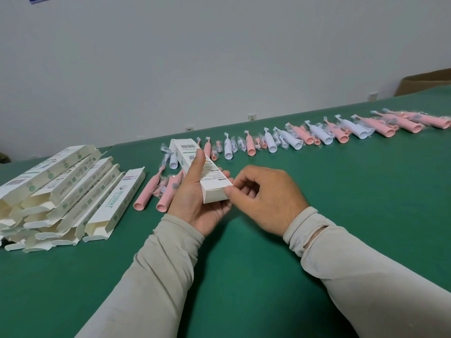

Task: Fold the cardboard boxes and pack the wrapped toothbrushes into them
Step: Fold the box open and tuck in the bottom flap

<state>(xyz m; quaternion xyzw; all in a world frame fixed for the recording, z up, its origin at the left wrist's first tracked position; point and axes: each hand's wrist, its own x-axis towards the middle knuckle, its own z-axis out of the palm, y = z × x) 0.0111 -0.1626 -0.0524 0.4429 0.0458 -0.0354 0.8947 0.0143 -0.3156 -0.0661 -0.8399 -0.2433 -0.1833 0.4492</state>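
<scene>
Two sleeved arms reach in from the bottom edge over the broad green felt tabletop (pixel 341 191), the largest thing I can see. Across its far side runs a long row of pink and white plastic-wrapped toothbrushes (pixel 317 134), brush heads mostly pointing away from me and open bases toward me. At the left lies a heap of white cardboard boxes (pixel 61 189) with open near ends, their long axes slanting from near-left to far-right. Just right of that heap lie two pink wrapped toothbrushes (pixel 156 191), pointing the same way.

My left hand (pixel 195 203) grips a long white printed cardboard box (pixel 205 172) held above the tabletop, thumb laid along its top face, fingers curled beneath. Its long axis runs from near-right to far-left, barcode end away from me. My right hand (pixel 266 198) has its fingers curled, thumb and fingertips pinching the box's near end.
</scene>
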